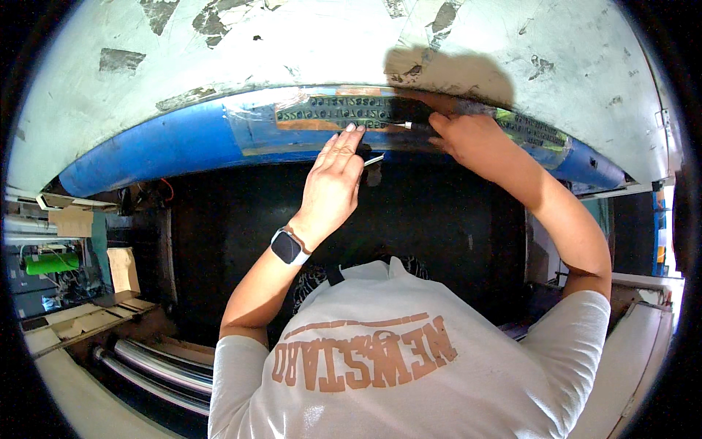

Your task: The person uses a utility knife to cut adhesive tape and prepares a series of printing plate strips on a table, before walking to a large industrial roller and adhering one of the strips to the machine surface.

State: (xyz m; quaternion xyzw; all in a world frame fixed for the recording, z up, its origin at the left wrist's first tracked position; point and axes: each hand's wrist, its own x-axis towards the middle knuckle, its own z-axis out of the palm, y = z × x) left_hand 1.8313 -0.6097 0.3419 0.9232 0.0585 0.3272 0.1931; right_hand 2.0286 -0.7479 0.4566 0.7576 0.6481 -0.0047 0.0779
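Observation:
A long blue roller (161, 140) curves across the view, with a printing plate (333, 110) of raised dark characters on its face under clear film. My left hand (336, 179) lies with its fingers stretched out and fingertips pressing on the plate's near edge. Just right of these fingers, a thin pale strip (374, 159) sticks out; I cannot tell whether the hand holds it. My right hand (468, 137) is closed at the right part of the plate, around a slim dark tool with a pale tip (408, 125). Shadow hides most of that tool.
Behind the roller rises a worn, pale machine cover (329, 44) with peeling patches. Metal rollers (157, 369) lie at the lower left, and a green roll (51, 263) is farther left. A pale machine side panel (621, 373) stands at the right. A dark gap (431, 227) lies below the roller.

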